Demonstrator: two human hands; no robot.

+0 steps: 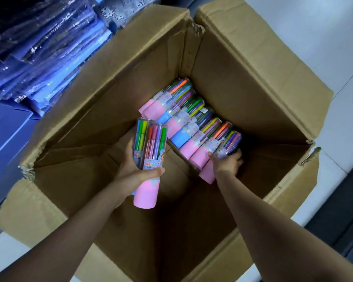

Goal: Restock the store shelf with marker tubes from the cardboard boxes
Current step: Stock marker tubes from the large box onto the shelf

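A large open cardboard box (243,82) stands on the floor below me. Several clear marker tubes (192,121) with pink or blue bases lie in a row on its bottom. My left hand (130,169) grips two marker tubes (149,151) together, their pink base pointing toward me, held above the box floor. My right hand (227,161) reaches deep into the box, with its fingers curled round the nearest tube in the row (222,143), a pink-based one.
Stacks of blue and dark plastic-wrapped goods (39,47) fill shelving at the upper left. The box flaps (293,84) stand open on all sides. Pale floor tiles (334,47) show to the right, and a dark object (342,231) sits at the lower right.
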